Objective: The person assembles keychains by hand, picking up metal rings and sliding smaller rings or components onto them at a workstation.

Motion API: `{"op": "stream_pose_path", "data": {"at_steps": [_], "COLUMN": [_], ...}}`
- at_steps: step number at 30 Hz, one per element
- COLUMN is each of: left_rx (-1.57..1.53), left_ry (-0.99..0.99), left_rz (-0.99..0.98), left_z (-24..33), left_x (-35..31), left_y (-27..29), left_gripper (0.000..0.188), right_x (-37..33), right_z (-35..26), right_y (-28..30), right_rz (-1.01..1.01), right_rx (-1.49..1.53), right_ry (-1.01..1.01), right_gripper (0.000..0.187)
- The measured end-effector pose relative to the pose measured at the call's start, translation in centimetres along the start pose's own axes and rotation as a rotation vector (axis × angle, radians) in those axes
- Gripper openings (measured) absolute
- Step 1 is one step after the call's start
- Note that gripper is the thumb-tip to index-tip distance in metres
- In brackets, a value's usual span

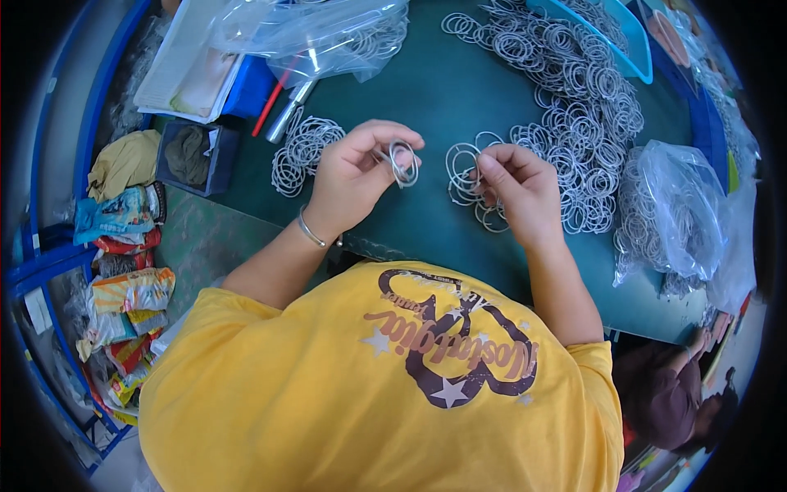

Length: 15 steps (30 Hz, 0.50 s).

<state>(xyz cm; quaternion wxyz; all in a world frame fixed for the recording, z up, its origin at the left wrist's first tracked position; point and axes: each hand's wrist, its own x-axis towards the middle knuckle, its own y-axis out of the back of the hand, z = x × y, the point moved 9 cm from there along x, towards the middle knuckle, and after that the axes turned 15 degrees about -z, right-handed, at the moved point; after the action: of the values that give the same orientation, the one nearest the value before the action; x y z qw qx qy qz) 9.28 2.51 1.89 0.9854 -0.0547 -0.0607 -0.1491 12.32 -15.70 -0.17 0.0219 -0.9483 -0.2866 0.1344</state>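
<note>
My left hand (354, 168) is closed, pinching a few grey metal rings (403, 174) between thumb and fingers, raised over the green table. On the right, my right hand (526, 190) pinches some more thin metal rings (461, 174), with thumb and index finger together. Behind and beside it spreads a large heap of the same rings (566, 107); whether the pinched rings touch the heap cannot be told. A smaller pile of rings (305, 152) lies just left of my left hand.
A red pen (270, 109) and a silver tube-like tool (288, 111) lie at the upper left, near a dark box (221, 164) with cloth inside. A blue tray (643, 53) holds rings at the far right. A clear bag (680, 213) of rings stands right. Another person (668, 394) is at lower right.
</note>
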Motion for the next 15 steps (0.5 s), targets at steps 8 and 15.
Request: {"op": "stream_pose_path", "data": {"at_steps": [8,15], "left_rx": [0.581,0.563], "left_ry": [-0.273,-0.308], "left_rz": [-0.242,-0.281], "left_z": [4.1,3.2], "left_x": [0.7,0.4], "left_y": [-4.6,-5.5], "left_gripper": [0.021,0.021], "right_x": [-0.5,-1.0], "right_z": [2.0,2.0], "right_y": [-0.5,-1.5], "right_rz": [-0.129,-0.153], "right_rx": [0.623,0.717], "right_ry": [-0.121,-0.156], "right_gripper": [0.016,0.018]}}
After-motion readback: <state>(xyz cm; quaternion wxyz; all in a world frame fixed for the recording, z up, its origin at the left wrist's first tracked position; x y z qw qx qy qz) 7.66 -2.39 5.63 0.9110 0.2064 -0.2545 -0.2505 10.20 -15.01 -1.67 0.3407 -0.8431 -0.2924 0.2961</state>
